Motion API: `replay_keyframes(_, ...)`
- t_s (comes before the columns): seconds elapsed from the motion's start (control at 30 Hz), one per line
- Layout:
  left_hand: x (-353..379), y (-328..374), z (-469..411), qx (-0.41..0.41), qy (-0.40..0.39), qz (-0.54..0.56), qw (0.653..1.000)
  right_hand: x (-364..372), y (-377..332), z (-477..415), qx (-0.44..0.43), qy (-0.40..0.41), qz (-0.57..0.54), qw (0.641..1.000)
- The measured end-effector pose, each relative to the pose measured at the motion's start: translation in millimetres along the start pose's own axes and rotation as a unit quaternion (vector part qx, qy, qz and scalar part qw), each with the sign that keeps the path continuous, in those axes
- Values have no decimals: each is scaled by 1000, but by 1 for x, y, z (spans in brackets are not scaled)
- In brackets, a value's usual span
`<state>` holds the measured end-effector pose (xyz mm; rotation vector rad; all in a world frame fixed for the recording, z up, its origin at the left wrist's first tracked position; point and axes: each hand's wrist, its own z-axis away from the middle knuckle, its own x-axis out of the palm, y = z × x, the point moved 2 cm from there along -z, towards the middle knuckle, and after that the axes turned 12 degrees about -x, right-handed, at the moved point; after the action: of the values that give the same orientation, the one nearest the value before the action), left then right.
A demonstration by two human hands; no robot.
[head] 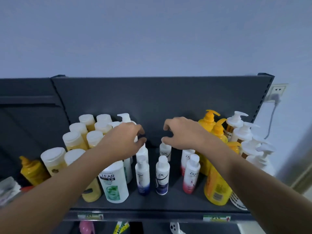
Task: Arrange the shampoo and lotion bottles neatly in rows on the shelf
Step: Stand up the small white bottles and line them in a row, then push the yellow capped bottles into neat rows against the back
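Dark metal shelf. Right hand pinches small white plastic Lux bottle's cap; left hand curled, grip unclear. Likely light, slick: hold body.

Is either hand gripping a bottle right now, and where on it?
The right hand pinches the rear Lux bottle at its cap. The left hand's hold cannot be told.

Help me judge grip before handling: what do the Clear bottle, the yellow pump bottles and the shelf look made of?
Clear bottle: glossy white plastic, likely; soft highlights, printed label. Yellow pump bottles: opaque plastic, moulded pump heads, slight sheen. Shelf: apparently matt dark painted metal; slotted uprights suggest it.
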<state>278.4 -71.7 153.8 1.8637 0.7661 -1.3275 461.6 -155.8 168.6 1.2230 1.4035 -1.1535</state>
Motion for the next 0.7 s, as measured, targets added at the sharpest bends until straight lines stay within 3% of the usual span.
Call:
replay_keyframes(0.43, -19, -45, 51, 30, 52, 45, 997, -14, -57, 14, -61, 5, -18, 998)
replay_keyframes(0.7, -55, -121, 51, 27, 42, 10, 999, -17, -123, -32, -96, 12, -21, 995)
